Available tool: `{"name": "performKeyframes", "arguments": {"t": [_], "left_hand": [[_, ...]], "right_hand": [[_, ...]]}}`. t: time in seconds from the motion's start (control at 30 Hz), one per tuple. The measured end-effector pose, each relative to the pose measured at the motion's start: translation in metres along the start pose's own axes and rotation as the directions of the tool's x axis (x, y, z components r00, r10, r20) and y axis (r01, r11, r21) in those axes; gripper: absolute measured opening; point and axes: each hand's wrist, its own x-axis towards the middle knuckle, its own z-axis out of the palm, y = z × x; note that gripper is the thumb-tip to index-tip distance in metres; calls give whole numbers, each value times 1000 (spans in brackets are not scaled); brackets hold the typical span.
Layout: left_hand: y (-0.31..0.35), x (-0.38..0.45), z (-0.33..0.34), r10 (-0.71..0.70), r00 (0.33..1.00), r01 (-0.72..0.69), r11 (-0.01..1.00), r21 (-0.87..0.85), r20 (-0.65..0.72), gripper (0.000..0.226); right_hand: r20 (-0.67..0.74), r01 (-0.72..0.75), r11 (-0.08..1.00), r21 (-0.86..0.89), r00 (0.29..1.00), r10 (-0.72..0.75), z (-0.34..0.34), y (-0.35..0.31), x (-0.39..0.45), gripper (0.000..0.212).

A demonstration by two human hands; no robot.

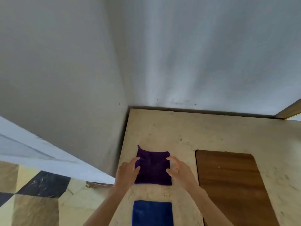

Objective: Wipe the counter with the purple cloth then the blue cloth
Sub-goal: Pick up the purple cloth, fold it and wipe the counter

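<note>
Currently resting with fingers spread: left hand (128,172), fingertips lying on the left edge of the purple cloth (153,168), thumb overlapping the cloth's left margin, palm lying over bare counter (179,131) just beside it. Likewise spread and slightly curled: right hand (179,172), fingertips touching the cloth's right edge, thumb lying lower along the same edge; not clear whether pressing down or pinching the fabric. Both forearms entering from the bottom of the view, converging toward the cloth from either side. Lying flat between the two hands: purple cloth, folded into a rough square, a small loop or tag sticking up at its far left corner, resting on the pale speckled counter near the counter's left edge. Lying nearer the person, apart from the purple cloth with a strip of bare counter between: blue cloth (152,213), also flat and folded, its near edge cut off by the bottom of the view, sitting between the two forearms. Lying to the right of both cloths, near the right forearm: brown wooden panel (231,185) with rounded far corners, set on or into the counter; which of these, not determinable. Running behind the counter: dark gap along the far edge, then a pale wall (195,54) meeting a second wall at a corner on the left. Showing at lower left, below counter level: floor (32,201) of yellow, tan and black tiles.
</note>
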Motion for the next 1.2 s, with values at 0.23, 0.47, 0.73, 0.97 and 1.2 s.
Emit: {"name": "performKeyframes", "arguments": {"t": [0.23, 0.47, 0.73, 0.97, 1.2], "left_hand": [[8, 8, 8, -81, 997, 81, 996, -41, -4, 49], [16, 10, 11, -107, 993, 101, 987, -125, -40, 46], [12, 15, 3, -191, 980, 200, 934, -296, 58, 44], [3, 14, -5, -279, 949, 315, 826, -467, 147, 37], [7, 6, -19, -210, 947, 315, 762, -565, 244, 42]], "right_hand": [[-142, -57, 997, -45, 989, 50, 28, -2, 19, 48], [-166, -67, 993, -102, 985, 50, 35, -5, 21, 55], [-130, -31, 999, 10, 991, 32, 30, -1, 22, 47], [-30, -157, 978, 134, 986, 163, 19, 5, 23, 33], [29, -193, 952, 238, 981, 192, 6, -3, 14, 37]]}}
